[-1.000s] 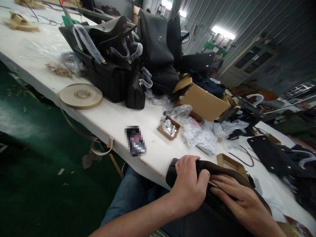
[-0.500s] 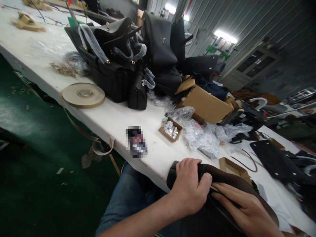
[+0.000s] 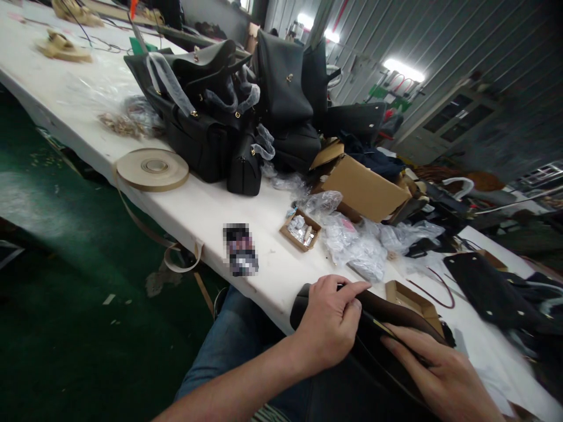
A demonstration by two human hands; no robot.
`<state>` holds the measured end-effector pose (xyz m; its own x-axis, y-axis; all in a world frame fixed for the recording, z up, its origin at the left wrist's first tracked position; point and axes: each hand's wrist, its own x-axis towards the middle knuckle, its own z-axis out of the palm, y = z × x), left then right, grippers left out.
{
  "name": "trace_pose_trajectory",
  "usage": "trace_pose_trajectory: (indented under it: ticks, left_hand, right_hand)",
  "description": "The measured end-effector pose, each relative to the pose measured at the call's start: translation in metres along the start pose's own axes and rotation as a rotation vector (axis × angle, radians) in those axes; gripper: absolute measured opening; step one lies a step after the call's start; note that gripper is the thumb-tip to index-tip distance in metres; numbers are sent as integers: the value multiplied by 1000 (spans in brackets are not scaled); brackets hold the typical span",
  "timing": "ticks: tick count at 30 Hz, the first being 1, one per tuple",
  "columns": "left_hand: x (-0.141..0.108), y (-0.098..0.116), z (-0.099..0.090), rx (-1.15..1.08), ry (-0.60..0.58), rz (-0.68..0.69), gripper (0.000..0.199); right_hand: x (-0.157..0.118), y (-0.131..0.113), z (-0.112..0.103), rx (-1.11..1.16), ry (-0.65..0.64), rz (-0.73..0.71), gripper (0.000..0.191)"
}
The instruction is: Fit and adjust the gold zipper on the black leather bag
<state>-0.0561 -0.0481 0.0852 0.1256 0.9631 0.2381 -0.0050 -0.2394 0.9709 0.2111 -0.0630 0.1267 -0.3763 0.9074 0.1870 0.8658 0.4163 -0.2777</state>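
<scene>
A black leather bag [image 3: 352, 384] lies over my lap and against the table edge, its opening facing up. My left hand [image 3: 332, 319] is closed on the bag's far rim, thumb and forefinger pinching the edge. Farther right, my right hand [image 3: 433, 363] grips the same rim with fingers on one side and thumb on the other. Between the hands a thin yellowish strip shows along the edge; I cannot tell whether it is a zip or a trim. The lower part of the bag is dark and partly hidden by my arms.
On the white table [image 3: 206, 217] are a roll of beige tape [image 3: 152, 170], several finished black bags [image 3: 197, 146], a small box of metal parts [image 3: 301, 231], clear plastic wrap [image 3: 352, 246] and a cardboard box [image 3: 360, 187]. An open carton [image 3: 409, 299] stands just beyond the bag.
My left hand's forefinger has lifted and stretched out over the rim, and its thumb has drawn back. More of the yellowish edge shows between the hands. My right hand keeps its grip.
</scene>
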Motion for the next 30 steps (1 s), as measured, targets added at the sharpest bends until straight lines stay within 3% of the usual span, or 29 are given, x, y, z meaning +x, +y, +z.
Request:
trace_pose_trajectory:
  ticks: [8, 15, 23, 30]
  left_hand:
    - [-1, 7, 0, 9, -21, -24, 44]
    - [-4, 11, 4, 34, -20, 2, 42]
    - [-4, 10, 1, 287, -59, 107, 40]
    - [-9, 5, -4, 423, -100, 245, 51]
  right_hand:
    - [-10, -24, -8, 98, -5, 25, 31]
    - [-15, -20, 0, 43, 100, -51, 30]
    - [-10, -20, 10, -207, 234, -252, 24]
    - [-15, -20, 12, -201, 263, -252, 23]
